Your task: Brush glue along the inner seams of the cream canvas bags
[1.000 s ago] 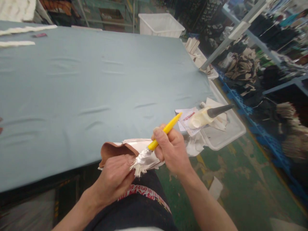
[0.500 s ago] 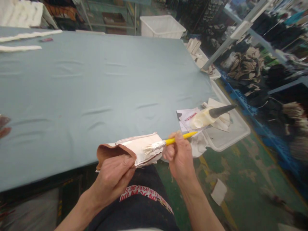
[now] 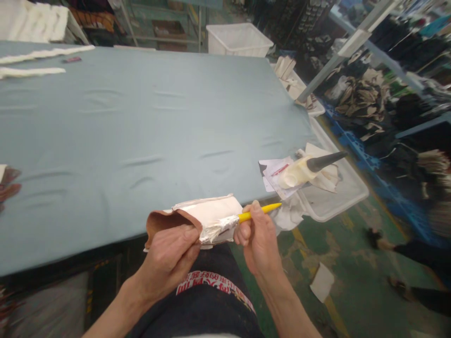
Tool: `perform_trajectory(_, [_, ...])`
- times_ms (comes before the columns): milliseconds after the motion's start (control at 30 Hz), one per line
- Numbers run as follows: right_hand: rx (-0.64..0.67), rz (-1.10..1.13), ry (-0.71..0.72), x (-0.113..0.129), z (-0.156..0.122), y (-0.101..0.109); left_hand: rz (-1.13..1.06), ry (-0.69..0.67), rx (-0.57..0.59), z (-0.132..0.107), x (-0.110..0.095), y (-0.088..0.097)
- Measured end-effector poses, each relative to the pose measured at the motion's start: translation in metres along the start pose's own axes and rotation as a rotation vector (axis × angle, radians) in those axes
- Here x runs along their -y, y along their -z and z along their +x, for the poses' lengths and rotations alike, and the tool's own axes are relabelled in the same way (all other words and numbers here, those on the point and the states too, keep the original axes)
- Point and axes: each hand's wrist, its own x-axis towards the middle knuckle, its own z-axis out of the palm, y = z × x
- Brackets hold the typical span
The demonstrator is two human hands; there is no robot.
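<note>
1. The left hand pinches the brown rim of a leather piece at the near edge of the table.
2. The right hand has its fingers closed around a yellow-handled brush, bristles against the leather's pale side.
3. A black-tipped bottle is near the right hand.

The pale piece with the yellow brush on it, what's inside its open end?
Inside the pale piece, you can see its brown inner surface. The left hand covers the near part of the opening, and what's deeper inside is hidden.
</note>
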Motion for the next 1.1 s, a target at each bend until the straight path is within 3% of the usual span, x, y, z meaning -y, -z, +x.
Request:
perform_trajectory(167, [0.039,0.021,-0.031,-0.002,-0.005,0.001,-0.028,-0.017,0.029,-0.001,-0.002,-0.002])
perform_trajectory(333, [-0.004,0.043,-0.048,0.000,-0.010,0.001,-0.022,-0.030,0.037,-0.003,-0.004,-0.001])
perform_trajectory(433, [0.056,0.010,-0.073,0.001,-0.011,0.002,-0.011,-0.042,0.031,-0.004,-0.005,0.000])
perform_trajectory(633, [0.044,-0.044,0.007,0.004,-0.007,0.004,-0.050,-0.041,0.031,-0.005,-0.005,0.001])
perform_trajectory(800, [0.075,-0.072,-0.014,0.005,-0.006,0.004,-0.073,-0.043,0.029,-0.004,-0.005,0.001])
perform_trajectory(867, [0.036,-0.048,0.041,0.012,-0.003,0.005,-0.119,0.023,0.040,-0.001,-0.005,0.002])
perform_trajectory(1000, [-0.048,0.023,0.227,0.031,0.004,0.003,-0.256,0.361,0.071,0.016,-0.006,0.009])
perform_trajectory(1100, [-0.046,0.055,0.341,0.040,0.000,-0.005,-0.384,0.515,0.061,0.036,-0.007,0.023])
